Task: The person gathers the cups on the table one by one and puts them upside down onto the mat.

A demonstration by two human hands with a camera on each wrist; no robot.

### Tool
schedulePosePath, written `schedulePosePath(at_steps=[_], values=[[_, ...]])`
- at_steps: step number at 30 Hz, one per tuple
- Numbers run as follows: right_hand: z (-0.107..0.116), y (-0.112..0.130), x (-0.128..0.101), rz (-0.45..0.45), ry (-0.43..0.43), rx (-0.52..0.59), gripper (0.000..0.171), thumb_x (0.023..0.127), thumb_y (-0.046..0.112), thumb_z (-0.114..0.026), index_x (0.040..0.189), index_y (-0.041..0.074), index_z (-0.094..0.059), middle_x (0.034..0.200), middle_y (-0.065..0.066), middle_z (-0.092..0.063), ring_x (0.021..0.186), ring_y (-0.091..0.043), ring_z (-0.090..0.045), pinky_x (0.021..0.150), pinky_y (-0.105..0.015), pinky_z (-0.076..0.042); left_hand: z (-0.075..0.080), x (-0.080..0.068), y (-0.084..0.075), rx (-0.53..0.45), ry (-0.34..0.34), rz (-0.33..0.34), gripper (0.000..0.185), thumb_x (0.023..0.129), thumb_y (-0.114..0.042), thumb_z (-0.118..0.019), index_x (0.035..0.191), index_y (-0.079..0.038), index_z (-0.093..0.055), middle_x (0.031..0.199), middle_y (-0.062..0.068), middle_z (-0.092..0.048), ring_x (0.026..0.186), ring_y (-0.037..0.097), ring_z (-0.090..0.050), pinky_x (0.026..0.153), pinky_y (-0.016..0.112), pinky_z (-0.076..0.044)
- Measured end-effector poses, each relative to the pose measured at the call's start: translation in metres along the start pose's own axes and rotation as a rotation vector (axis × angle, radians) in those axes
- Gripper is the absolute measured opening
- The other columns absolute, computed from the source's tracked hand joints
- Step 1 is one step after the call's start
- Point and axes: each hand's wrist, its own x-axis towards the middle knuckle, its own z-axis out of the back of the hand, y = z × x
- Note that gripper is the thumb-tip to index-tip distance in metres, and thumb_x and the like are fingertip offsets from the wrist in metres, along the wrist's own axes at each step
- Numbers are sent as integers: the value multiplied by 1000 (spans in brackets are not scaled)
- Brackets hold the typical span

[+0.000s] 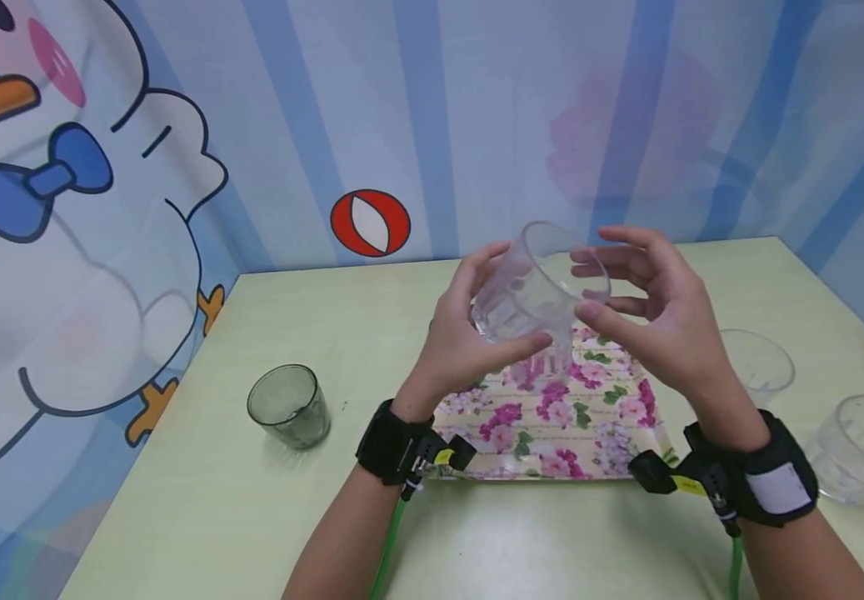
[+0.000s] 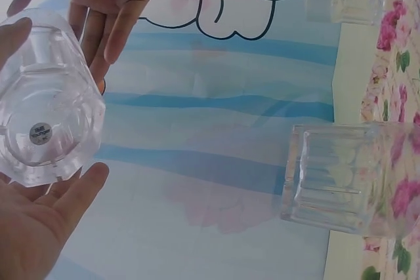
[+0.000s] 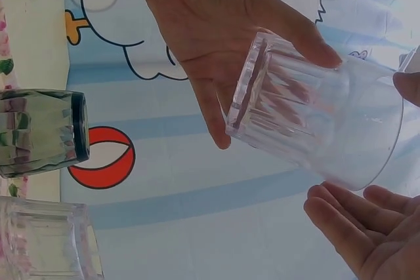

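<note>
In the head view, my left hand (image 1: 457,333) holds a clear drinking glass (image 1: 529,292) near its thick base, thumb on the near side. The glass is tilted in the air above the tray, its rim toward the right. My right hand (image 1: 656,308) is at that rim with fingers loosely spread; firm contact cannot be told. The right wrist view shows the glass (image 3: 308,116) side-on, fluted near its base. In the left wrist view, its base (image 2: 46,122) faces the camera, with a small round sticker. Below it, a clear fluted glass (image 1: 544,362) stands on the floral tray (image 1: 551,433).
A smoky green glass (image 1: 289,408) stands on the table left of the tray. Two clear glasses, one farther back (image 1: 761,358) and one nearer (image 1: 862,450), stand at the right. Another smoky glass (image 3: 46,132) shows in the right wrist view. A printed curtain (image 1: 461,133) hangs behind.
</note>
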Motion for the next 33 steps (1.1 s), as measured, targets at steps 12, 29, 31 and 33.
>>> schedulePosePath(at_steps=[12, 29, 31, 33], values=[[-2, -2, 0, 3, 30, 49, 59, 85, -1, -62, 139, 14, -43, 125, 10, -64, 113, -4, -61, 88, -10, -52, 7, -1, -1, -66, -51, -74, 93, 69, -62, -74, 145, -24, -34, 141, 11, -50, 122, 21, -53, 94, 39, -53], [0, -2, 0, 59, 155, -56, 61, 87, -1, -59, 144, 14, -43, 128, 13, -57, 119, -3, -55, 91, -8, -49, 10, 0, -4, -146, -54, -117, 112, 64, -71, -71, 145, -5, -31, 137, 20, -47, 113, 25, -54, 90, 35, -55], [1, -2, 0, 63, 158, -58, 61, 86, -1, -59, 144, 14, -44, 128, 13, -57, 119, -3, -55, 92, -8, -49, 10, -1, -5, -158, -58, -119, 112, 64, -70, -72, 145, -4, -31, 138, 21, -47, 113, 25, -54, 90, 36, -56], [1, -2, 0, 62, 161, -61, 61, 86, 0, -60, 143, 14, -44, 127, 14, -58, 118, -2, -55, 92, -8, -49, 11, -1, -6, -168, -63, -122, 113, 64, -70, -72, 145, -4, -31, 138, 21, -47, 114, 26, -54, 91, 37, -56]])
